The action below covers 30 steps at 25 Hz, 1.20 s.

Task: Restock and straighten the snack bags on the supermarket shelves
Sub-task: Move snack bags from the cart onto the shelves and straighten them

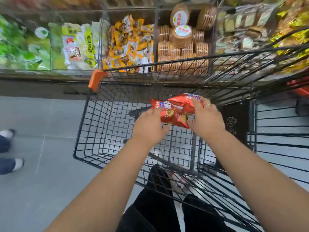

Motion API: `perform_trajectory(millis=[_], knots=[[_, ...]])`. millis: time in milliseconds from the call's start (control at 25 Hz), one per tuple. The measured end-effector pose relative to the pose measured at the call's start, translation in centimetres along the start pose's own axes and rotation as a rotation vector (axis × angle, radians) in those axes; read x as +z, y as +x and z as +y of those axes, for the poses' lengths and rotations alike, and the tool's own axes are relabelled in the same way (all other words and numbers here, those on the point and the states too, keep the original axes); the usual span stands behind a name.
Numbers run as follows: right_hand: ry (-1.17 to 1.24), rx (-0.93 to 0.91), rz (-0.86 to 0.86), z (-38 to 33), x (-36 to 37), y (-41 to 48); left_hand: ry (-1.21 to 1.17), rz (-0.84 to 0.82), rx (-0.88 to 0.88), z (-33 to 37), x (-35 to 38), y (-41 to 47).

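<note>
While we stand with our dark trouser legs point(150, 206) against the near end of the black wire cart point(87, 131), both bare forearms reach forward into its basket. Our left hand point(148, 126) grips the left edge of the lower red bag point(170, 115), fingers curled over the top and thumb underneath. Our right hand point(206, 121), with a ring on one finger, clasps the upper red bag point(182, 101), fingers wrapped over it and the thumb tucked below. The two snack bags overlap between our hands, inside the basket toward its far wall. To the left, on the grey floor point(41, 190), we see another person's shoes point(10, 148). Beyond the cart's orange corner point(97, 79) stand the shelves: white and yellow packs point(80, 44), a heap of orange packets point(128, 42), then stacked round biscuit packs point(181, 36). Further goods at both ends are blurred.
</note>
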State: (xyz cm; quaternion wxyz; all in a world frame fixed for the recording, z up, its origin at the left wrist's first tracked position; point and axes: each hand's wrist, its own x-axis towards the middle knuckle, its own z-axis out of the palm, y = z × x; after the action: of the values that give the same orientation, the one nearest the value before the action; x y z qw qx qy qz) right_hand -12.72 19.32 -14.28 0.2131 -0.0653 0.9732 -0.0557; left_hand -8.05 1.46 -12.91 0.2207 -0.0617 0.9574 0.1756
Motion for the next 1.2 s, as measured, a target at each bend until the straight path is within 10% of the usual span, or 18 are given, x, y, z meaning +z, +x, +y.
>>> perform_trajectory(millis=[360,680,840,960,1040,1200], knots=[[-0.023,0.143,-0.178,-0.1,9.2,9.2,-0.271,-0.222,-0.109,-4.6,9.4,11.1],[0.259,0.200,-0.017,-1.7,11.2,6.5,-1.097,-0.357,-0.181,-4.4,12.9,9.9],[0.627,0.194,-0.243,-2.1,10.7,4.2,-1.573,-0.543,-0.331,-5.6,11.8,9.7],[0.616,0.077,-0.445,-1.0,10.9,3.8,-1.360,-0.345,-0.400,-5.5,12.1,10.3],[0.502,0.020,-0.293,-0.1,11.5,4.3,-1.265,-0.268,-0.412,-5.5,12.7,11.0],[0.257,-0.041,-0.175,1.8,11.4,7.6,-1.138,-0.440,-0.311,-6.4,12.8,12.2]])
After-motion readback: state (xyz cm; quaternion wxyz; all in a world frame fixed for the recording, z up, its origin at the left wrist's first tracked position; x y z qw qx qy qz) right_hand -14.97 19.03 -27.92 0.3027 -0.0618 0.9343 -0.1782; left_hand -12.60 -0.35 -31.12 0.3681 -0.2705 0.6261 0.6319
